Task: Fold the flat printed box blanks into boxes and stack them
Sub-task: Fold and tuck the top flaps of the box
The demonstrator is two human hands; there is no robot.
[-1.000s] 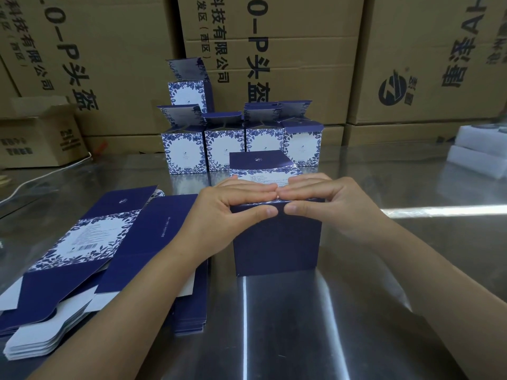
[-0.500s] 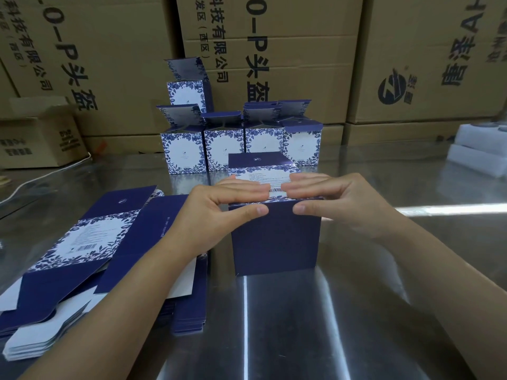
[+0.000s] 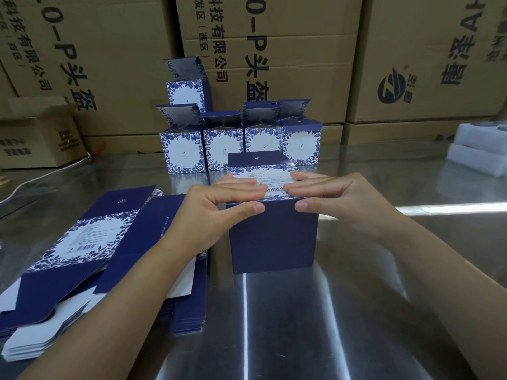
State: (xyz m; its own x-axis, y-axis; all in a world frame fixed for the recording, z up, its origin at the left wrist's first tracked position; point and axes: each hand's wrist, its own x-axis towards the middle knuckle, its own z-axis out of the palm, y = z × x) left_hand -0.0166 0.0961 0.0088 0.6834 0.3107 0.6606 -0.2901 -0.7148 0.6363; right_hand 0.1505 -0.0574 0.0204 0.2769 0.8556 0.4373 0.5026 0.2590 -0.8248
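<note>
1. Standing on the surface [image 3: 356, 311], the dark blue box [image 3: 274, 237] is upright.
2. Left hand [image 3: 219, 204] and right hand [image 3: 329, 198] press its top, fingers straight, thumbs on its front.
3. Flat blanks [image 3: 68, 256] lie left of it, folded boxes [image 3: 238, 144] behind it.

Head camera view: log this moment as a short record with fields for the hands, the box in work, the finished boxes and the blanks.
left hand: fingers flat on the box top, thumb on its front face
right hand: the same, mirrored
box in work: dark blue, upright on the metal table, top panel under both hands
finished boxes: four in a row behind, one more stacked above the left end
flat blanks: pile on the table, left of the box
background: brown cartons
</note>
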